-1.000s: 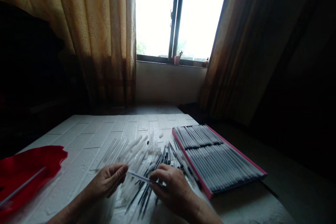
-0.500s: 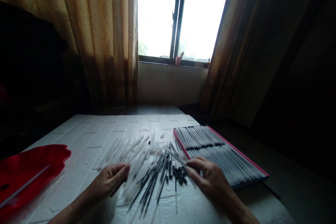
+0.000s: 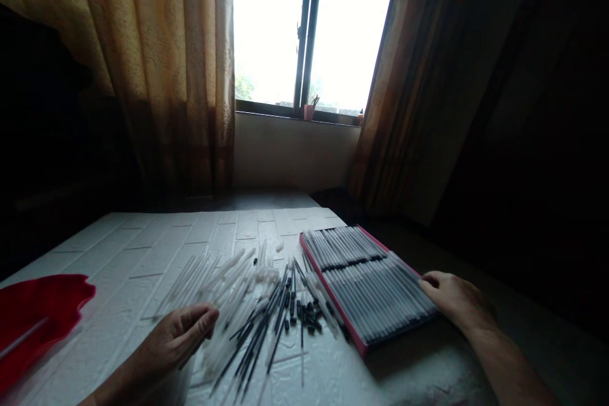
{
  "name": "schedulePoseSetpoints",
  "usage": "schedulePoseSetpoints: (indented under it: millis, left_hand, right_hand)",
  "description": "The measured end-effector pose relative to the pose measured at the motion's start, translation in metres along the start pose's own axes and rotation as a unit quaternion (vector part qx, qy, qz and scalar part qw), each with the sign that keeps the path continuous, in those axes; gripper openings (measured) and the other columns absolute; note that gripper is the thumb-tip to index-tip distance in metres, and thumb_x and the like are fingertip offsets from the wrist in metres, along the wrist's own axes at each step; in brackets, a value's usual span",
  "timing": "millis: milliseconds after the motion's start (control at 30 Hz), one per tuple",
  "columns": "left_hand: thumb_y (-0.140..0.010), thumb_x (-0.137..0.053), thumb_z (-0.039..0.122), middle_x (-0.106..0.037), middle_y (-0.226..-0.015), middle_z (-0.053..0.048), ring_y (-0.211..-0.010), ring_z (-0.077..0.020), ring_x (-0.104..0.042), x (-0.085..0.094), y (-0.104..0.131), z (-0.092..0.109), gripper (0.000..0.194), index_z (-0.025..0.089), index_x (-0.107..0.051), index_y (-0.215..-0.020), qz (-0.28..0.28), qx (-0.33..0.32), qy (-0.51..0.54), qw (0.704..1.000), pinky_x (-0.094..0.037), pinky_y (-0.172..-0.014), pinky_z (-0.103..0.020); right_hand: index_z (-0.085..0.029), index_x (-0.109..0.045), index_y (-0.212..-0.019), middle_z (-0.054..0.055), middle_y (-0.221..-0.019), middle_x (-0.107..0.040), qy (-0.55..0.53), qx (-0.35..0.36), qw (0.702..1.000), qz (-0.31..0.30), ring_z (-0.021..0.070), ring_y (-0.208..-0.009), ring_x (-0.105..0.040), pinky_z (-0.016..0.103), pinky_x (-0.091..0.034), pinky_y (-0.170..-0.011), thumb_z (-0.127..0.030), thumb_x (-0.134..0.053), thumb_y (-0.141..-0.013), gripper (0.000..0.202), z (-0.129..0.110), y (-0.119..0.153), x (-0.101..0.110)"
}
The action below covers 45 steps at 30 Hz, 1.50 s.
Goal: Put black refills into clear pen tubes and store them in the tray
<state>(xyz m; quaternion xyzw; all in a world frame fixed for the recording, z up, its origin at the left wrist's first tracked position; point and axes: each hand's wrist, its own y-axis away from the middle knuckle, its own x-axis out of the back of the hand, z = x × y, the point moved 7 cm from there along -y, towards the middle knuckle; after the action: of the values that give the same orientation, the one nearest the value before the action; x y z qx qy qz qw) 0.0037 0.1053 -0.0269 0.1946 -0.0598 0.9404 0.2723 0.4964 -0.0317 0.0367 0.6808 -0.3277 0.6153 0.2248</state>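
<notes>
My left hand [image 3: 183, 333] hovers over the left side of the table with its fingers curled closed; whatever is in them, if anything, is hidden. At the right, my right hand [image 3: 461, 301] has its fingers bent around the right edge of a shallow pink-edged box [image 3: 333, 295], covering its near right corner. Two rows of clear pen tubes with dark ends [image 3: 394, 295] fill the box. Between my hands lie loose clear tubes [image 3: 233, 285], a fan of thin black refills [image 3: 259, 333] and small black caps [image 3: 309, 317].
A red scalloped tray [image 3: 61, 295] with a pale stick on it is at the left table edge. The table [image 3: 157, 235] has a white brick-pattern cover. Beyond it are curtains, a window and a pink cup [image 3: 309, 112] on the sill.
My right hand has gone from the loose pile to the box's right edge, uncovering the box's near left corner. My left hand stays closed in nearly the same place. The view has turned slightly right.
</notes>
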Motion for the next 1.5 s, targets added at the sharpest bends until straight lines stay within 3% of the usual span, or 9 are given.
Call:
schedulePoseSetpoints:
  millis: [200,567,700,867,1200,1333,1433,1500]
  left_hand:
    - [-0.072,-0.042,0.079,-0.031,-0.047,0.008,-0.040,-0.0070,-0.027,0.001,0.002,0.008,0.061,0.019,-0.046,-0.058,-0.002,-0.003,-0.023,1.000,-0.024,-0.040,-0.019]
    - [-0.071,-0.047,0.077,-0.028,-0.049,0.009,-0.042,-0.0066,-0.024,0.007,0.009,0.012,0.059,0.019,-0.048,-0.060,0.037,0.026,0.012,0.999,-0.019,-0.039,-0.018]
    - [-0.070,-0.048,0.078,-0.030,-0.048,0.009,-0.041,-0.0063,-0.026,0.006,0.007,0.014,0.060,0.019,-0.048,-0.061,0.017,0.023,0.009,1.000,-0.021,-0.041,-0.019]
    - [-0.070,-0.047,0.078,-0.028,-0.044,0.010,-0.038,-0.0056,-0.023,0.009,0.009,0.020,0.060,0.019,-0.048,-0.059,0.045,0.009,0.009,0.999,-0.018,-0.039,-0.019]
    - [-0.073,-0.048,0.074,-0.028,-0.043,0.011,-0.039,-0.0057,-0.022,0.019,0.012,0.031,0.057,0.019,-0.048,-0.060,0.100,-0.016,0.022,0.995,-0.017,-0.040,-0.018]
    - [-0.074,-0.046,0.073,-0.027,-0.042,0.011,-0.039,-0.0065,-0.023,0.030,0.012,0.030,0.056,0.018,-0.050,-0.061,0.153,-0.012,0.008,0.988,-0.019,-0.041,-0.018]
    - [-0.073,-0.044,0.075,-0.028,-0.041,0.010,-0.038,-0.0074,-0.025,0.037,0.010,0.027,0.058,0.019,-0.052,-0.060,0.163,-0.008,-0.005,0.987,-0.020,-0.040,-0.019]
    - [-0.072,-0.042,0.077,-0.028,-0.040,0.010,-0.038,-0.0078,-0.026,0.040,0.008,0.023,0.060,0.019,-0.053,-0.060,0.154,-0.005,-0.009,0.988,-0.021,-0.040,-0.019]
  right_hand:
    - [-0.027,-0.074,-0.096,0.009,-0.097,-0.074,0.019,0.023,0.999,0.014,0.0294,-0.088,-0.068,0.033,-0.048,-0.066,-0.037,-0.049,-0.080,0.032,-0.001,0.000,-0.002]
    - [-0.027,-0.073,-0.097,0.009,-0.096,-0.074,0.044,0.028,0.998,0.021,0.0294,-0.087,-0.068,0.035,-0.047,-0.065,-0.029,-0.048,-0.080,0.031,-0.004,-0.006,-0.007]
    - [-0.026,-0.072,-0.097,0.010,-0.095,-0.073,0.048,0.030,0.998,0.015,0.0305,-0.086,-0.068,0.036,-0.047,-0.064,-0.027,-0.045,-0.081,0.032,-0.004,-0.004,-0.008]
    - [-0.025,-0.066,-0.118,0.011,-0.113,-0.067,0.068,0.087,0.994,0.023,0.0292,-0.095,-0.066,0.036,-0.049,-0.073,-0.031,-0.039,-0.090,0.039,-0.024,-0.005,-0.004]
    - [-0.022,-0.073,-0.104,0.013,-0.106,-0.069,0.085,0.098,0.991,0.010,0.0315,-0.094,-0.066,0.037,-0.048,-0.071,-0.029,-0.043,-0.089,0.034,-0.044,-0.008,0.000]
    - [-0.025,-0.070,-0.107,0.008,-0.109,-0.068,0.044,0.151,0.986,0.058,0.0269,-0.092,-0.066,0.033,-0.048,-0.067,-0.032,-0.042,-0.090,0.033,-0.085,0.004,0.019]
    - [-0.023,-0.071,-0.101,0.007,-0.106,-0.069,-0.025,0.254,0.959,0.124,0.0222,-0.086,-0.067,0.029,-0.046,-0.068,-0.030,-0.047,-0.089,0.028,-0.142,0.033,0.036]
    - [-0.023,-0.072,-0.096,0.006,-0.100,-0.070,-0.060,0.317,0.938,0.129,0.0196,-0.084,-0.067,0.026,-0.045,-0.068,-0.028,-0.048,-0.089,0.025,-0.183,0.057,0.037]
